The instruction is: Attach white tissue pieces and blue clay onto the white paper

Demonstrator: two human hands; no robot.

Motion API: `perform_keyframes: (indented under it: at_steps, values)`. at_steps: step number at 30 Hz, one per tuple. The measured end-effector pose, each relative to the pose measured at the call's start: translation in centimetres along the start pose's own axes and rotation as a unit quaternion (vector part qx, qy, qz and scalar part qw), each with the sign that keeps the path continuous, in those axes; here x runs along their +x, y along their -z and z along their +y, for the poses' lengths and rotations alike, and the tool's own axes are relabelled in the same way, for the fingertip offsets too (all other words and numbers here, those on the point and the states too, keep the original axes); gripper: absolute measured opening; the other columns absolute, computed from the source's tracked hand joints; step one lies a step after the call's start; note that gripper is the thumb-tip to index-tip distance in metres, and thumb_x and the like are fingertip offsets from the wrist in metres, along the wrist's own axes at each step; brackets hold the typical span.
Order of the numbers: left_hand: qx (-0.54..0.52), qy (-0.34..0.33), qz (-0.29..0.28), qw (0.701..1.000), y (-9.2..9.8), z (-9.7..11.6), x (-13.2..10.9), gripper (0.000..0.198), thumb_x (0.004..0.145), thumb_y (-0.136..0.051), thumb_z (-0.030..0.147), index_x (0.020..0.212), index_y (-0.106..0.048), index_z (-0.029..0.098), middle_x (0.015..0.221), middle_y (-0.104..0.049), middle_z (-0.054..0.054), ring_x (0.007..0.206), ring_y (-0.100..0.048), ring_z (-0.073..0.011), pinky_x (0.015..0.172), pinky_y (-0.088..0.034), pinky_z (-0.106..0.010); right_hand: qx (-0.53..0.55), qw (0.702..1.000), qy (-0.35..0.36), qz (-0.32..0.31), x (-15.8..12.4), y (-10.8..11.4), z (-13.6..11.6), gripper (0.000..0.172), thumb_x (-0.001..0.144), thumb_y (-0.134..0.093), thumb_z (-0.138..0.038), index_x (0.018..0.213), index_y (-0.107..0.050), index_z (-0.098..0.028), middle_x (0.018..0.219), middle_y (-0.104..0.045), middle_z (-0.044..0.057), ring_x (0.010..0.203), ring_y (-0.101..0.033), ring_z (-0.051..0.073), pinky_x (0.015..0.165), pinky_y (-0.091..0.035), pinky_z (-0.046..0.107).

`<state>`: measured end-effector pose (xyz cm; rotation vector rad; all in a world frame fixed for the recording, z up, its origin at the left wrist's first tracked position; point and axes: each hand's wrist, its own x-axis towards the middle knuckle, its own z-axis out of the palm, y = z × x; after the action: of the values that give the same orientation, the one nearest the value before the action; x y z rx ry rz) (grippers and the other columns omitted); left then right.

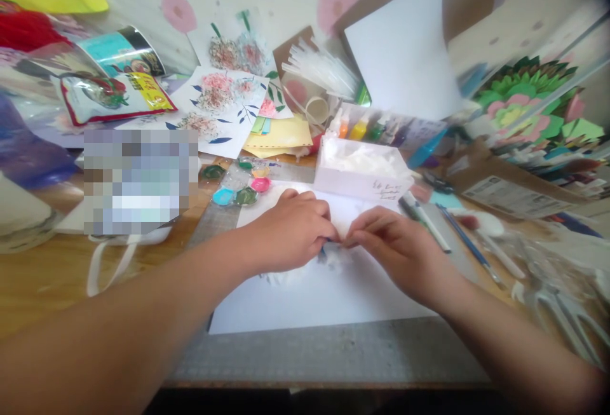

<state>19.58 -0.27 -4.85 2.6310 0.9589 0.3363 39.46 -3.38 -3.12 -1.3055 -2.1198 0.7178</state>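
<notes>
My left hand [290,231] and my right hand [388,246] meet fingertip to fingertip over a white sheet of paper [309,294] that lies on a grey cutting mat [333,351]. Both hands are closed in a pinch on a small whitish piece between them, too small to name. A bit of blue shows just under the left fingertips. Beyond the hands stands a white box [362,170] with white fluffy material in it.
A small paint palette [243,186] lies left of the box, painted flower cards [219,110] behind it. Paint bottles [362,128], pens [429,221] and scissors [562,313] lie to the right. A paper flower piece [534,107] stands far right.
</notes>
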Motion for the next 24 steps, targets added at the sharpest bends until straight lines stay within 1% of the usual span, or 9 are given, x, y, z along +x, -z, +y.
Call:
perform_keyframes:
  at_steps: [3,6,10,13,16,19,21,23,24]
  values:
    - [-0.003,0.003,0.001,1.0,0.0,0.1,0.0,0.031,0.082,-0.05,0.014,0.097,-0.07,0.033,0.088,-0.06,-0.001,0.089,-0.049,-0.0193,0.084,-0.028,-0.038,-0.04,0.998,0.038,-0.01,-0.3,0.0,-0.2,0.013,0.087,-0.052,-0.019,0.079,-0.062,-0.022,0.082,-0.068,0.0,0.072,-0.063,0.014,0.065,-0.049,0.026]
    - [-0.001,0.003,0.004,1.0,0.0,0.1,0.1,0.028,0.082,-0.052,0.016,0.095,-0.071,0.031,0.089,-0.061,-0.001,0.091,-0.049,-0.0198,0.083,-0.028,-0.038,-0.082,0.994,0.074,-0.025,-0.6,-0.1,-0.1,0.012,0.088,-0.05,-0.018,0.084,-0.061,-0.022,0.082,-0.068,0.001,0.073,-0.063,0.015,0.066,-0.048,0.027]
    - [-0.003,-0.001,0.011,1.0,-0.1,0.0,0.1,0.025,0.082,-0.053,0.016,0.092,-0.071,0.03,0.087,-0.061,-0.001,0.091,-0.05,-0.0199,0.08,-0.028,-0.037,-0.163,0.974,0.149,-0.044,-0.7,-0.5,0.0,0.014,0.088,-0.049,-0.014,0.083,-0.06,-0.02,0.083,-0.069,0.004,0.077,-0.063,0.019,0.069,-0.048,0.032]
    - [-0.005,-0.007,0.015,1.0,-0.1,-0.1,0.1,0.026,0.081,-0.052,0.016,0.093,-0.071,0.031,0.087,-0.061,0.0,0.09,-0.05,-0.0197,0.081,-0.027,-0.037,-0.193,0.962,0.189,-0.035,-0.6,-0.8,0.2,0.016,0.087,-0.049,-0.012,0.08,-0.061,-0.019,0.081,-0.07,0.006,0.076,-0.063,0.021,0.069,-0.047,0.035]
    - [-0.002,-0.006,0.016,1.0,-0.1,-0.3,0.1,0.026,0.082,-0.052,0.016,0.093,-0.07,0.03,0.088,-0.061,0.0,0.089,-0.051,-0.0192,0.082,-0.027,-0.037,-0.155,0.975,0.161,-0.016,-0.6,-0.6,0.4,0.015,0.087,-0.051,-0.015,0.08,-0.063,-0.02,0.081,-0.07,0.005,0.076,-0.064,0.02,0.07,-0.048,0.035]
    - [-0.002,0.0,0.013,1.0,-0.1,-0.3,0.1,0.026,0.083,-0.05,0.017,0.094,-0.07,0.03,0.088,-0.061,0.0,0.09,-0.05,-0.0193,0.081,-0.027,-0.037,-0.066,0.994,0.087,0.024,-0.6,0.0,0.5,0.01,0.085,-0.056,-0.019,0.079,-0.064,-0.022,0.082,-0.07,0.002,0.076,-0.065,0.017,0.069,-0.05,0.03]
    - [-0.001,0.002,0.009,1.0,-0.1,-0.2,0.1,0.027,0.083,-0.05,0.017,0.095,-0.07,0.03,0.089,-0.061,0.0,0.091,-0.05,-0.0197,0.081,-0.027,-0.037,-0.024,0.997,0.045,0.063,-0.6,0.5,0.4,0.011,0.084,-0.058,-0.02,0.076,-0.065,-0.022,0.081,-0.069,0.001,0.075,-0.065,0.016,0.069,-0.051,0.028]
    - [-0.002,0.004,0.007,1.0,0.0,-0.2,0.0,0.027,0.082,-0.051,0.016,0.094,-0.07,0.031,0.089,-0.061,0.0,0.091,-0.05,-0.02,0.081,-0.027,-0.038,-0.01,0.996,0.031,0.08,-0.6,0.7,0.3,0.012,0.083,-0.059,-0.021,0.073,-0.066,-0.022,0.08,-0.069,0.001,0.074,-0.065,0.016,0.069,-0.051,0.027]
    - [-0.004,0.005,0.01,1.0,0.0,-0.2,0.0,0.026,0.082,-0.051,0.016,0.093,-0.07,0.03,0.089,-0.061,0.0,0.091,-0.051,-0.02,0.081,-0.027,-0.038,-0.008,0.996,0.036,0.078,-0.6,0.6,0.2,0.012,0.083,-0.06,-0.021,0.074,-0.067,-0.022,0.081,-0.07,0.001,0.074,-0.065,0.015,0.069,-0.051,0.027]
